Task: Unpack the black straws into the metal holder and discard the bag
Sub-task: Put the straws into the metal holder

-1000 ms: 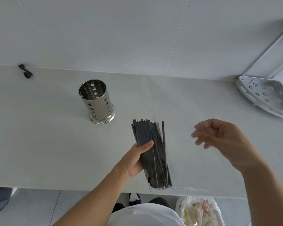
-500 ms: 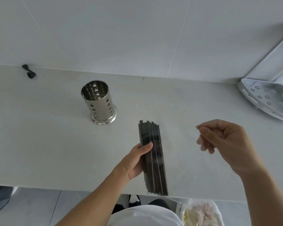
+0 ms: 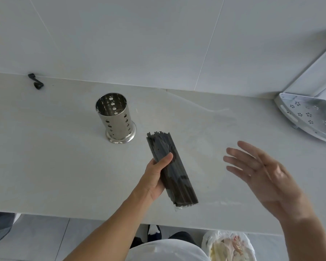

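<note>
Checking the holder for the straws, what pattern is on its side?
The holder is shiny silver metal with columns of punched holes, clear in the head view.

soft even daylight, perhaps slight wide-angle warp

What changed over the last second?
The right hand went from curled fingers to open and spread, holding nothing. The straws, fanned out a second ago, are bunched tight and tilted with their top toward the holder. The left hand keeps its grip on them mid-length. The holder stays empty and upright on the counter.
</note>
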